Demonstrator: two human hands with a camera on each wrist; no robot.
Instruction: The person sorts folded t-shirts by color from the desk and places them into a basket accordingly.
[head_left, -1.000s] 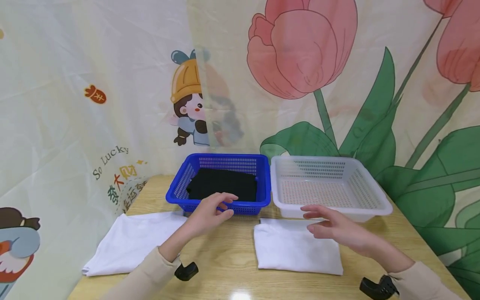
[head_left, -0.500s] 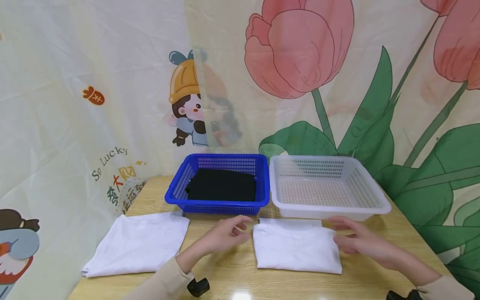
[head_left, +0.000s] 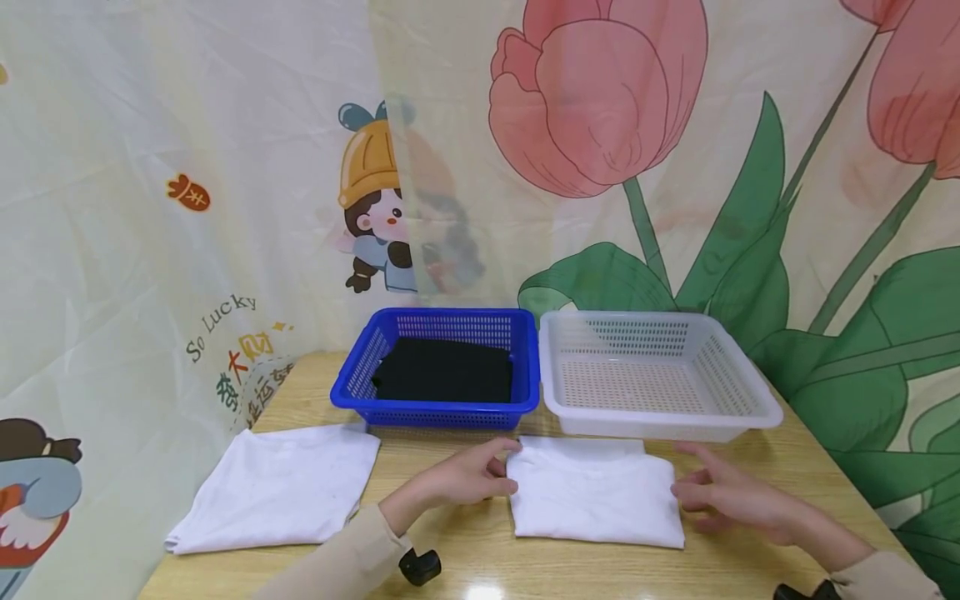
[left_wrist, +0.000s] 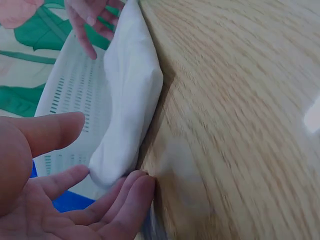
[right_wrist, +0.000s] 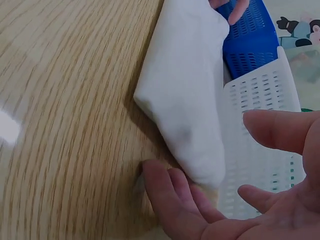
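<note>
Both hands spread wide, holding nothing: left hand [head_left: 459, 481] and right hand [head_left: 726, 497] touching folded white cloth [head_left: 595, 493] sides, near table [head_left: 450, 567] front edge.

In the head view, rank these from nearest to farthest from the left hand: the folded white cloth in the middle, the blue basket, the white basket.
1. Folded white cloth, at the left hand's fingers, just to its right.
2. Blue plastic basket, behind the hand.
3. White plastic basket, back right, across the cloth.
</note>
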